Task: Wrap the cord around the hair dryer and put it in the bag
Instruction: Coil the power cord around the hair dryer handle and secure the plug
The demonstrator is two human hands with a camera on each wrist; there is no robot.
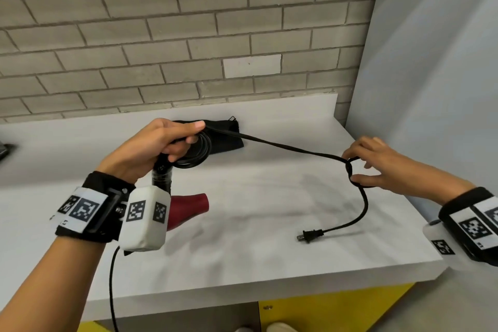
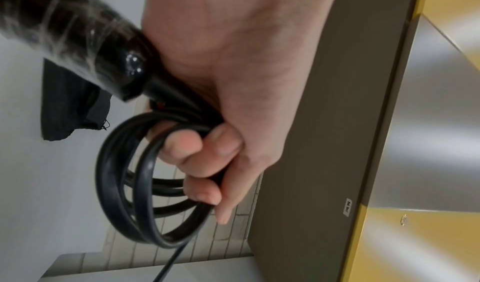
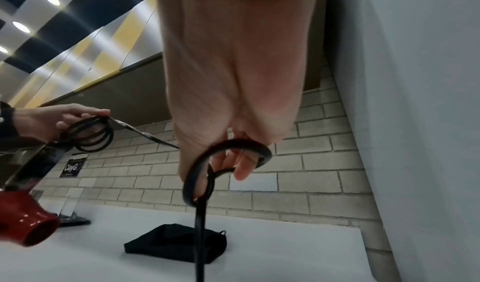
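1. Black cord (image 1: pixel 285 146) runs taut from the left hand (image 1: pixel 151 148) across to the right hand (image 1: pixel 377 162), both held above the white tabletop (image 1: pixel 242 224).
2. The left hand is clamped round the black handle of the hair dryer (image 1: pixel 188 206), with several finished loops of cord gathered under its fingers (image 2: pixel 197 163); the thumb pins the outgoing strand. The red nozzle points down and to the right, below the wrist.
3. The right hand pinches a small loop of cord between thumb and fingers (image 3: pixel 239 169); the remaining fingers are spread.
4. From that loop the cord drops to the tabletop and ends in the plug (image 1: pixel 310 234), which lies flat near the front edge.
5. The black bag (image 1: pixel 229 137) lies flat at the rear of the tabletop, close to the brick wall (image 1: pixel 188 35), behind the left hand.
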